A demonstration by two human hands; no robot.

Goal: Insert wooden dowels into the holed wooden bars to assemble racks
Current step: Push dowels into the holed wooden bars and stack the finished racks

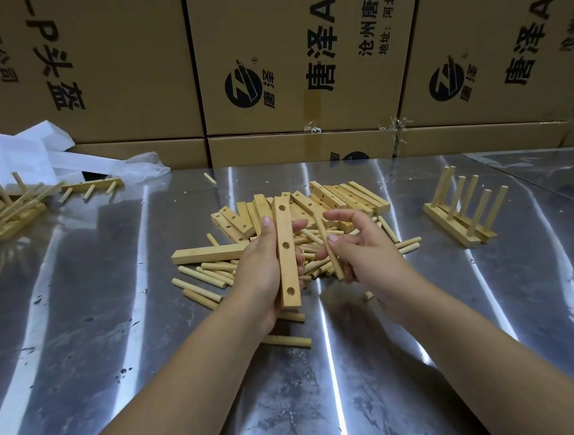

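Note:
My left hand (260, 273) grips a holed wooden bar (287, 265) lengthwise, its face with three empty holes turned up toward me. Just to its right, my right hand (362, 249) pinches a single wooden dowel (328, 248) between thumb and fingers, tilted and a few centimetres clear of the bar. Behind both hands lies a pile of holed bars (332, 200), and loose dowels (201, 281) are scattered under and around my hands on the metal table (117, 331).
Two finished racks (462, 212) with upright dowels stand at the right. More assembled racks (10, 209) lie heaped at the far left beside white foam and plastic wrap (37, 156). Cardboard boxes (302, 63) wall off the table's back edge.

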